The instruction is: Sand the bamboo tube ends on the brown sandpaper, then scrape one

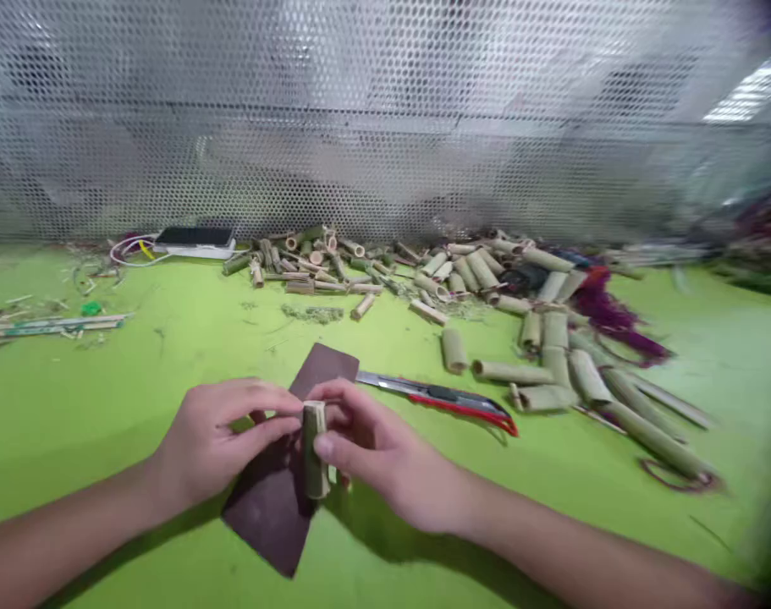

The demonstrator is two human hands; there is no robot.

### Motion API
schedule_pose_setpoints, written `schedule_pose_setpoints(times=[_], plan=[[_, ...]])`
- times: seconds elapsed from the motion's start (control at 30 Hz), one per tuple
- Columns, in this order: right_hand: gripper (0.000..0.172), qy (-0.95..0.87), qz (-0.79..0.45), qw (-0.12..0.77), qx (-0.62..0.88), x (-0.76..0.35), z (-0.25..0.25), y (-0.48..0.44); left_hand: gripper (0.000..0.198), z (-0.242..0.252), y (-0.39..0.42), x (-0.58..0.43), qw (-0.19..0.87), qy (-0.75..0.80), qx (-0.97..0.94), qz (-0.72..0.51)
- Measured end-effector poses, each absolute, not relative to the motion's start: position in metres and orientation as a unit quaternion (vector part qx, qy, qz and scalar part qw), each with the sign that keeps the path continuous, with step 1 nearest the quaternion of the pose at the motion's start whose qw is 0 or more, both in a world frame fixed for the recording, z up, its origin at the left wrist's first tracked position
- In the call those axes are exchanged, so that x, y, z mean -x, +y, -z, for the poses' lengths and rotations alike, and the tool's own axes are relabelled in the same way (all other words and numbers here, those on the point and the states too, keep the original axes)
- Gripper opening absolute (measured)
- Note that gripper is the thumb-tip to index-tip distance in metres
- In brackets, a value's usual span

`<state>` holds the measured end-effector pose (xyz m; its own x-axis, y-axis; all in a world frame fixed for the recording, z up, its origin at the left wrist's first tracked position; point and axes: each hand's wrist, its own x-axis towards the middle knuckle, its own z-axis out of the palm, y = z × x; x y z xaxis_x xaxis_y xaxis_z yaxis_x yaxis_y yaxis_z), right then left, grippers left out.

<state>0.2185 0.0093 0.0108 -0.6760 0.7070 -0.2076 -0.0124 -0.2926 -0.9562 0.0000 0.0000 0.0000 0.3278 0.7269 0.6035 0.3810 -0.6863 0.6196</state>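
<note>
A short bamboo tube point(315, 461) stands nearly upright over a dark brown sheet that looks like sandpaper point(267, 516). My right hand point(388, 457) is closed around the tube's right side, thumb in front and fingers behind. From the left, my left hand point(217, 436) pinches at the tube's upper edge with thumb and forefinger; its other fingers are mostly hidden. Just beyond my right hand lies a red and black utility knife point(454, 397), its blade out and pointing left towards the sheet's top corner.
Many cut bamboo tubes point(480, 271) are heaped along the back and right of the green table point(137, 372). Purple fibre point(607, 317) lies among them. A phone on a white block point(195, 241) with a cable rests back left, near thin sticks point(61, 326). Perforated metal mesh point(360, 127) closes the back.
</note>
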Motion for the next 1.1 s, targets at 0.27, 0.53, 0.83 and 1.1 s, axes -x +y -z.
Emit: schedule_pose_setpoints(times=[0.27,0.53,0.83,1.1], plan=[[0.052,-0.544,-0.737,0.239,0.321,-0.22,-0.0113,0.0093,0.009,0.0015,-0.0002,-0.0018,0.22,0.342,-0.792,-0.455],[0.052,-0.55,-0.735,0.234,0.321,-0.2196,-0.0109,0.0097,0.007,0.0003,0.0018,0.0,0.219,0.338,-0.807,-0.432],[0.051,-0.545,-0.743,0.233,0.311,-0.2193,-0.01,0.0096,0.013,0.0032,0.0,0.0014,0.254,0.36,-0.822,-0.36],[0.051,-0.547,-0.742,0.228,0.314,-0.2218,-0.0104,0.0108,0.014,0.0034,-0.0032,0.0004,0.278,0.368,-0.823,-0.331]])
